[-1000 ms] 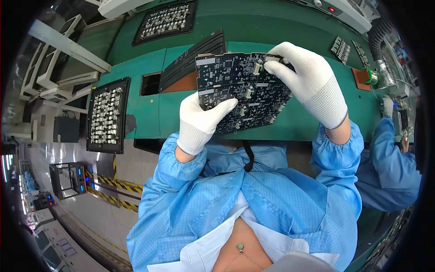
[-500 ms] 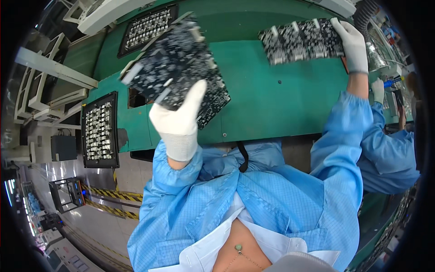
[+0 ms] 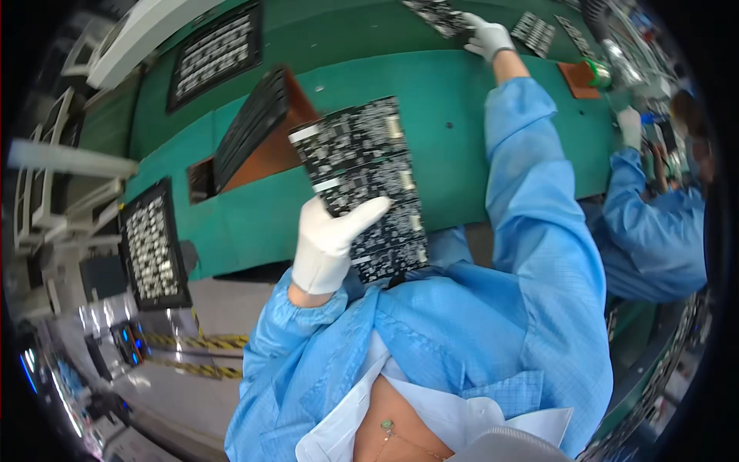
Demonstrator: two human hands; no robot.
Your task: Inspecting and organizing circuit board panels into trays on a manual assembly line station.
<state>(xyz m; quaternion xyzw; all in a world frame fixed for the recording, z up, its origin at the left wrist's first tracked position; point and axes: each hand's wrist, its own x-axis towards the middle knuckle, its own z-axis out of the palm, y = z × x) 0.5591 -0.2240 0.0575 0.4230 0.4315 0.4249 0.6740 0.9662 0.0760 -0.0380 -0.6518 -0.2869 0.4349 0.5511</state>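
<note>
My left hand (image 3: 327,239), in a white glove, grips a black circuit board panel (image 3: 366,165) by its left edge, thumb lying across its face. The panel is tilted up in front of my chest and bears small parts and white connectors. Stretched out to the far side of the table, my gloved right hand (image 3: 490,38) has its fingers on the right end of another circuit board (image 3: 436,15). That board is partly cut off by the picture's upper rim.
Left of the held panel a black tray (image 3: 258,127) leans beside a brown block. Black trays with white parts (image 3: 215,58) lie at the far left and near left edge (image 3: 156,246). More boards (image 3: 533,35) and a green roll (image 3: 598,74) are at the right. A co-worker's gloved hand (image 3: 630,127) works there.
My right hand has moved left and farther away with its board. The left-hand panel has come down closer to my chest and turned, uncovering the leaning tray. The view has shifted.
</note>
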